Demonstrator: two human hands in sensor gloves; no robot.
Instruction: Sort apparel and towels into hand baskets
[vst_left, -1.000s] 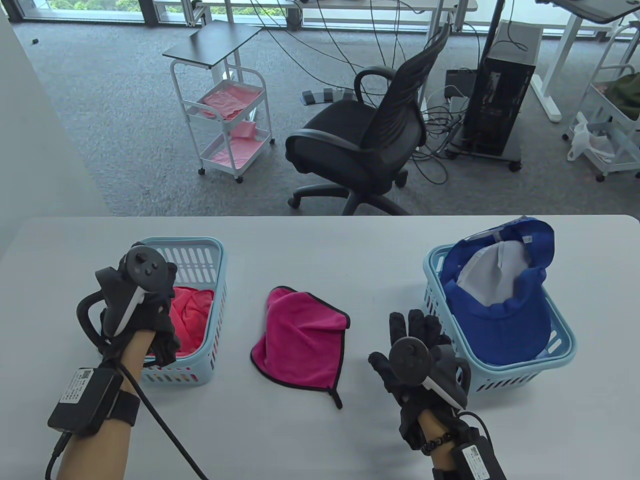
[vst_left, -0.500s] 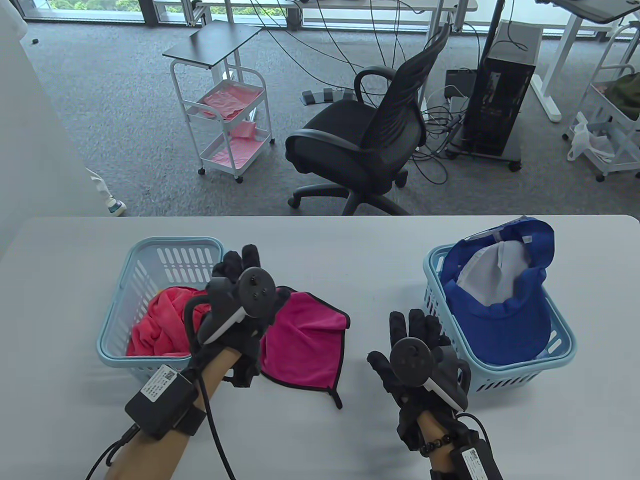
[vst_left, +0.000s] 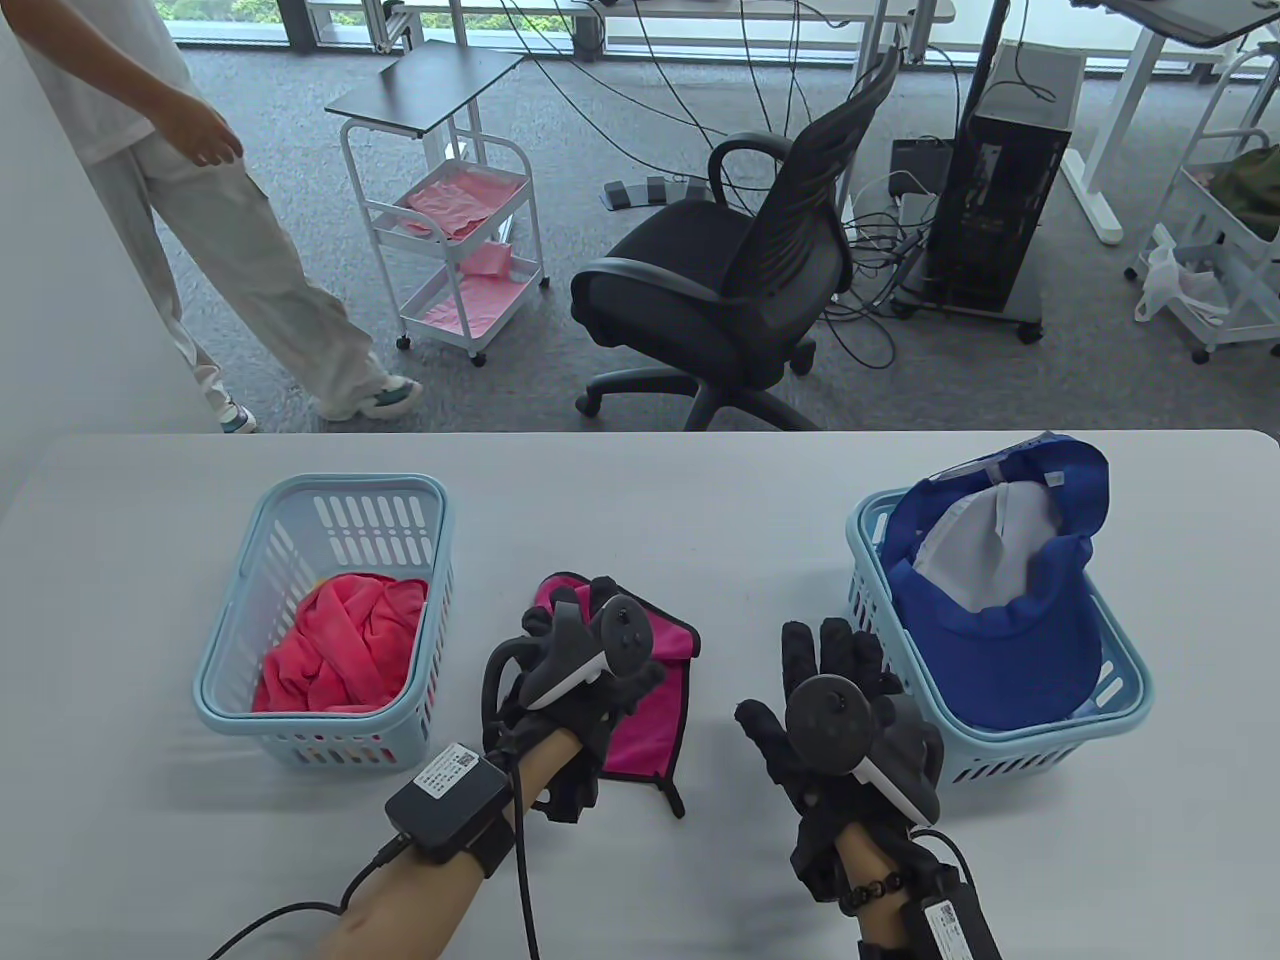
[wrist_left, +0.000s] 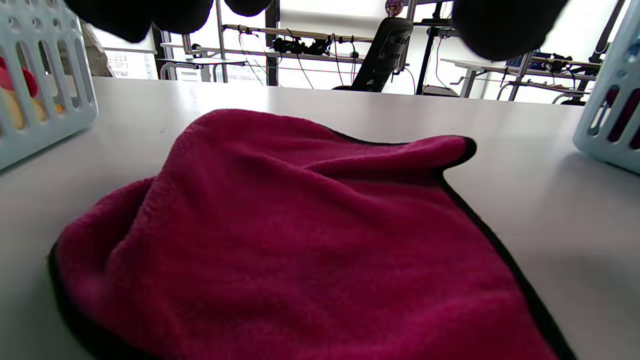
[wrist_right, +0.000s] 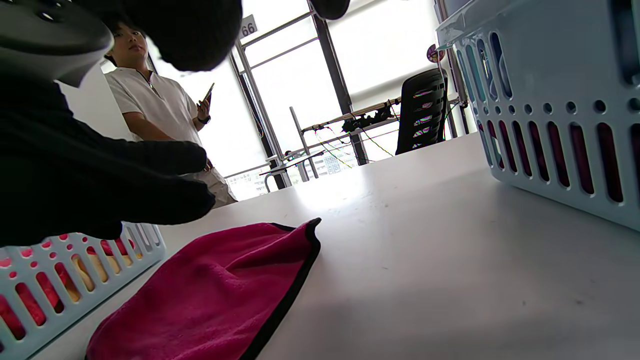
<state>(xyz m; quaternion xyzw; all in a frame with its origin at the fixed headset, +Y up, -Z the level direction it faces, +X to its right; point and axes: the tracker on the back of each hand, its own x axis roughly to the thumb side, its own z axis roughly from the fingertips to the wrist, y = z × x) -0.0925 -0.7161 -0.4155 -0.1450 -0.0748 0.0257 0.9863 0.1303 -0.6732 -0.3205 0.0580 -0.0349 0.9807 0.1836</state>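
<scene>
So the left hand (vst_left: 580, 690) is hovering right over the magenta fleece towel with black edging (vst_left: 655, 700), which is lying crumpled on the white table (vst_left: 640, 480) between the two baskets. In the left wrist view its fingertips (wrist_left: 165, 12) are hanging spread above the towel and not pinching anything, though I can't tell from the table view whether the palm is touching the cloth. The right hand (vst_left: 830, 720) is sitting flat with fingers splayed wide, holding nothing, just beside the near-left corner of the right light-blue slotted plastic basket (vst_left: 1050, 750). That basket is carrying a blue cap with a white lining (vst_left: 1010, 610), and the cap is poking up above the rim. The left light-blue slotted plastic basket (vst_left: 240, 610) is holding a bunched coral-pink towel (vst_left: 340, 640) and is standing just left of the magenta one. There's bare tabletop running along the far side behind both baskets, and more between the towel and the right basket. A person in pale clothes (vst_left: 200, 200) is standing beyond the table's far-left corner.
</scene>
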